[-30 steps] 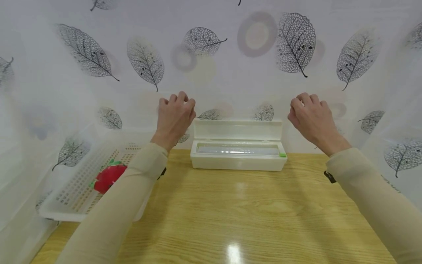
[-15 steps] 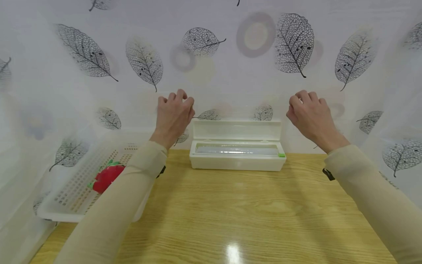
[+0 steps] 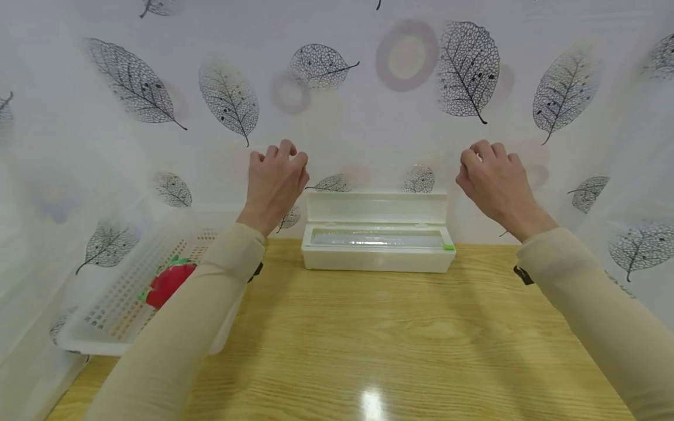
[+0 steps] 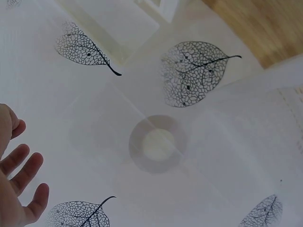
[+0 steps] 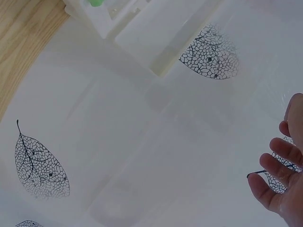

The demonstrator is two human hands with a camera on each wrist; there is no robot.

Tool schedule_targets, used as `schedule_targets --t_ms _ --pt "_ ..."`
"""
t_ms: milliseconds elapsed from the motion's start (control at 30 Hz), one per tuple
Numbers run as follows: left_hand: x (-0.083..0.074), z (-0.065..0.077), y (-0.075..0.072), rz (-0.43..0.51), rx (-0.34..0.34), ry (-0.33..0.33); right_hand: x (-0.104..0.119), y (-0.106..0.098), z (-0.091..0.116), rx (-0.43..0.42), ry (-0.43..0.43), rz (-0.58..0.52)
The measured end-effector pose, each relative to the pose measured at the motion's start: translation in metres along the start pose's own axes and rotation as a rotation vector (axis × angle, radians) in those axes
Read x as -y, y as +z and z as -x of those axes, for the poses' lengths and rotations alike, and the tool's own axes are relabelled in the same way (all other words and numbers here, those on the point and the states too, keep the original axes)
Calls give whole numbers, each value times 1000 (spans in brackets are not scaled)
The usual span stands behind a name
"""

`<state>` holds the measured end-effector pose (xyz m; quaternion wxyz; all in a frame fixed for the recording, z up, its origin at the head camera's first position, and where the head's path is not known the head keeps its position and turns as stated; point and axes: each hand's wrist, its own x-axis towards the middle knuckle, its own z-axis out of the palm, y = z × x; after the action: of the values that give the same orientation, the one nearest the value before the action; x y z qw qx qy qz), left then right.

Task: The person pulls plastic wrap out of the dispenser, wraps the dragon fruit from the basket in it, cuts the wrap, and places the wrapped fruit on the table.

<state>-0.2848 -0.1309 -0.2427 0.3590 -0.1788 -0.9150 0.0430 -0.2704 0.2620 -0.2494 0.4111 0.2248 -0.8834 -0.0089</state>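
Note:
A white cling film dispenser box (image 3: 379,260) stands at the back of the table, its lid (image 3: 376,207) raised. Inside lies a shiny roll of film (image 3: 376,238), and a green slider (image 3: 448,247) sits at the right end of its rim. My left hand (image 3: 276,181) is raised above and left of the box, thumb and forefinger pinched together, the other fingers loosely bent. Mirroring it above and right, my right hand (image 3: 495,181) pinches likewise. Fine creases of clear cling film (image 5: 286,100) fan out at the right thumb; the sheet between the hands is almost invisible.
A white perforated basket (image 3: 95,345) stands on the left, partly behind the left sleeve, with a red thing with green leafy edges (image 3: 168,283) in it. Behind the wood-grain table (image 3: 368,327) hangs a white leaf-patterned curtain (image 3: 337,128).
Both hands have risen slightly, still in the same pinch and about as far apart. The whole scene has shifted a little leftward in the view. Box and basket stay put.

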Motion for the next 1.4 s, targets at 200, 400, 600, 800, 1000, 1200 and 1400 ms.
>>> schedule_targets --t_ms 200,400,600,800,1000,1200,1400 --pt "1 -1 -1 6 4 -1 -1 0 -2 -10 1 -2" --pt "1 -3 -3 9 1 -1 0 -2 -4 3 18 -14" --pt "2 -3 -3 7 -16 -1 0 -5 -6 8 20 -2" --pt "2 -4 -5 14 -25 -1 0 -7 -7 18 29 -8" --pt "3 -6 -5 10 -26 -3 0 -7 -9 4 28 -8" --pt "4 -8 -6 9 -31 -2 -1 -7 -10 -1 33 -10" --pt "3 -10 -7 3 -32 -3 -1 -8 -11 5 39 -11"
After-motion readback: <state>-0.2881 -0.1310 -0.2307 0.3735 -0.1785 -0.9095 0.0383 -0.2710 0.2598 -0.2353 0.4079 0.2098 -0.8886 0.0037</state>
